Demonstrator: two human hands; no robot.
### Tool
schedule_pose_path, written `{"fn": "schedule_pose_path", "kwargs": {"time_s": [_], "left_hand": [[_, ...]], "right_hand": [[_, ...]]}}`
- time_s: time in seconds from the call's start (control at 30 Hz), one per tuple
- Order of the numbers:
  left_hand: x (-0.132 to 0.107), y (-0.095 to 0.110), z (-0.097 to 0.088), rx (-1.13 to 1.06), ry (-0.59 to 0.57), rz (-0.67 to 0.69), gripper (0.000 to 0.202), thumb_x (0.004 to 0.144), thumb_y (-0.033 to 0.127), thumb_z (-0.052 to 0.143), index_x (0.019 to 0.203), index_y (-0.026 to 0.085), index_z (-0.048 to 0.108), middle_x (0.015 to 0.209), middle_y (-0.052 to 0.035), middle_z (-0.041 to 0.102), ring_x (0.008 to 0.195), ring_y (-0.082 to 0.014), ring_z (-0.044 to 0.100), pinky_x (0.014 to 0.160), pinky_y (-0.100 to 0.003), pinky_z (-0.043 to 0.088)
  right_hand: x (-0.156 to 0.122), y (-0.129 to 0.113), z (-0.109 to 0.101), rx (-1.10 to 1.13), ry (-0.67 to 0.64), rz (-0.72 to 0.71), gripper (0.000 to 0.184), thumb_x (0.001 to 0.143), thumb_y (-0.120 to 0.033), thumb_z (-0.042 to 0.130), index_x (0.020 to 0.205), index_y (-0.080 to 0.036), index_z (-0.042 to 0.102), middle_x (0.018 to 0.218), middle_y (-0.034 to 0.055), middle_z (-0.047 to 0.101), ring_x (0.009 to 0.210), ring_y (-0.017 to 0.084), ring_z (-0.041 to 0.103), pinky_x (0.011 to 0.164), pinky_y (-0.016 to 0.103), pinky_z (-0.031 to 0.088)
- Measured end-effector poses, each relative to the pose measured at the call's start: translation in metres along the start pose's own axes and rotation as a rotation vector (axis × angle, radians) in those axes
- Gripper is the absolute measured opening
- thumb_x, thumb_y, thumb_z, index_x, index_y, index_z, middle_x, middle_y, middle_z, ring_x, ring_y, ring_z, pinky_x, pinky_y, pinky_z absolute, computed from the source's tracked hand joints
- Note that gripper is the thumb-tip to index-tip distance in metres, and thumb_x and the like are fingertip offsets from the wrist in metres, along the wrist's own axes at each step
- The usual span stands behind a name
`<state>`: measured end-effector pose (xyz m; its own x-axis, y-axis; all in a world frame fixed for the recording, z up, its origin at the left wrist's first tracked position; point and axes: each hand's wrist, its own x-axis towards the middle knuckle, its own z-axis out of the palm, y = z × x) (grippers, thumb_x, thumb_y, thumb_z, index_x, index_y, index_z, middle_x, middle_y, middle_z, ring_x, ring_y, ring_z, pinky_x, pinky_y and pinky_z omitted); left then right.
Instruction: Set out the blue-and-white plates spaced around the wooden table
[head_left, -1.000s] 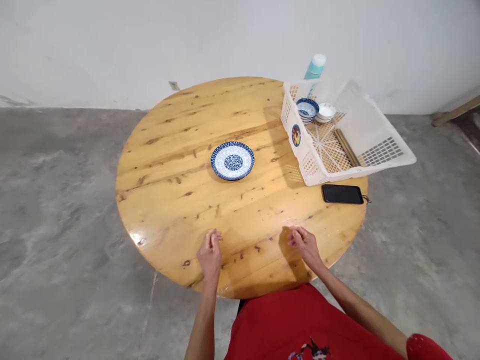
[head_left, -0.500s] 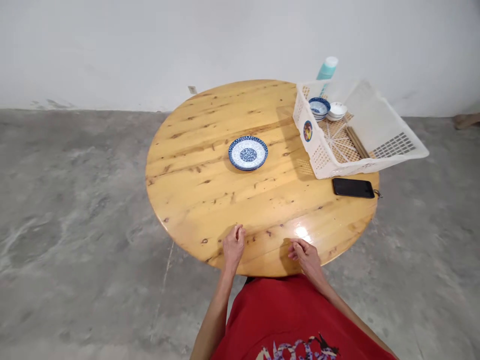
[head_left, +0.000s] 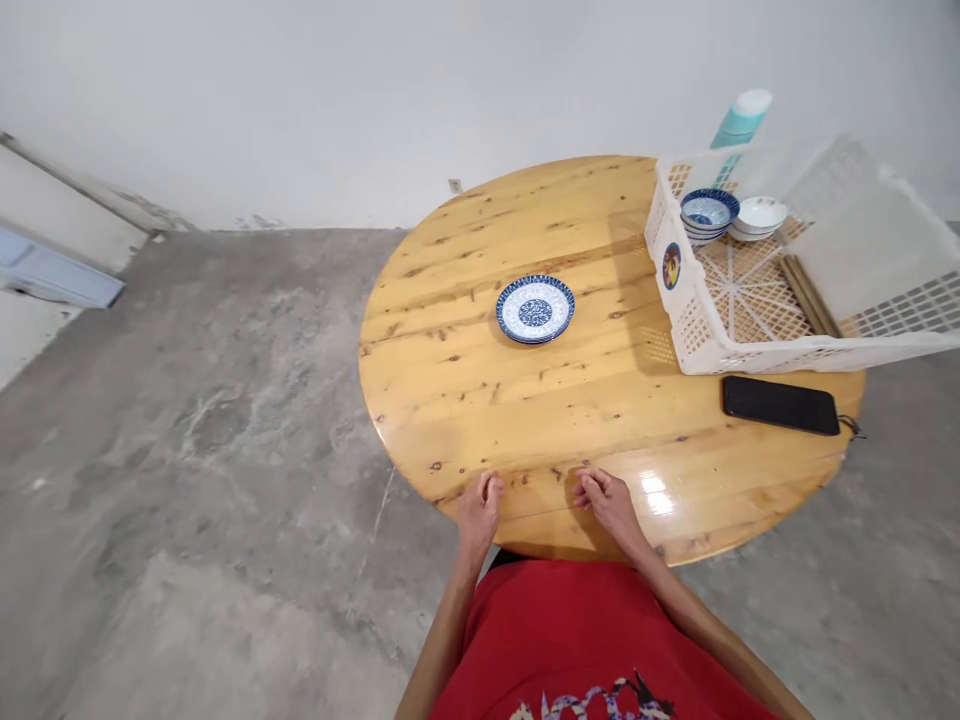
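My left hand rests at the near edge of the round wooden table, fingers curled in and holding nothing visible. To its right, my right hand is loosely closed above the tabletop, thumb against the bent fingers, with nothing seen in it. Well beyond both hands lies a small stack of blue-and-white patterned plates, untouched.
A white plastic basket stands on the table's right side. Inside are stacked blue-rimmed bowls, white bowls and chopsticks. A turquoise bottle rises behind it; a black phone lies in front.
My view has swung left, so the table and basket sit further right in the picture, and a pale blue object by the wall has appeared. Both hands stay curled near the table edge.
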<state>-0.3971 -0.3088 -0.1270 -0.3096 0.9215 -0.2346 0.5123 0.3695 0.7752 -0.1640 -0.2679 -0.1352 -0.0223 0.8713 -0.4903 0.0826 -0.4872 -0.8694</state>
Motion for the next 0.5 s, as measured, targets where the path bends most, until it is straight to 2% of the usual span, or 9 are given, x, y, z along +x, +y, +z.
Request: {"fn": "schedule_pose_path", "kwargs": {"time_s": [0.1,0.2,0.3,0.4,0.5], "left_hand": [[0.004,0.005,0.002,-0.020,-0.021,0.006,0.028,0.092,0.036,0.040,0.100,0.021,0.062,0.088,-0.0048,0.074,0.077,-0.0188,0.072,0.074,-0.032,0.053],[0.026,0.019,-0.006,-0.019,-0.015,0.024,0.029,0.091,0.037,0.040,0.100,0.020,0.062,0.085,-0.0055,0.074,0.076,-0.0191,0.071,0.071,-0.031,0.054],[0.066,0.041,-0.022,0.028,0.020,0.069,0.027,0.090,0.035,0.042,0.098,0.021,0.064,0.086,-0.0055,0.073,0.078,-0.0192,0.071,0.071,-0.030,0.053],[0.116,0.068,-0.039,0.097,0.040,0.127,0.026,0.089,0.033,0.042,0.093,0.021,0.065,0.082,-0.0046,0.073,0.079,-0.0192,0.071,0.072,-0.029,0.052],[0.168,0.092,-0.054,0.131,0.010,0.152,0.025,0.089,0.033,0.042,0.090,0.021,0.064,0.083,-0.0040,0.074,0.079,-0.0184,0.071,0.073,-0.028,0.050]], "right_hand": [[0.012,-0.006,0.003,-0.019,-0.037,-0.045,0.039,0.076,-0.052,0.054,0.087,-0.016,0.064,0.068,0.0034,0.067,0.053,0.018,0.063,0.050,0.027,0.045],[0.027,-0.020,0.000,-0.055,-0.018,-0.118,0.034,0.078,-0.049,0.053,0.082,-0.017,0.065,0.068,0.0034,0.067,0.054,0.017,0.063,0.052,0.027,0.045],[0.049,-0.042,-0.007,-0.096,0.042,-0.167,0.031,0.079,-0.047,0.052,0.079,-0.018,0.064,0.069,0.0040,0.068,0.056,0.018,0.063,0.052,0.026,0.046],[0.076,-0.069,-0.012,-0.136,0.113,-0.191,0.031,0.080,-0.046,0.052,0.079,-0.018,0.064,0.073,0.0058,0.070,0.058,0.018,0.064,0.053,0.026,0.047],[0.104,-0.096,-0.010,-0.175,0.182,-0.221,0.029,0.081,-0.044,0.051,0.076,-0.017,0.063,0.075,0.0072,0.071,0.059,0.017,0.065,0.054,0.025,0.046]]}}
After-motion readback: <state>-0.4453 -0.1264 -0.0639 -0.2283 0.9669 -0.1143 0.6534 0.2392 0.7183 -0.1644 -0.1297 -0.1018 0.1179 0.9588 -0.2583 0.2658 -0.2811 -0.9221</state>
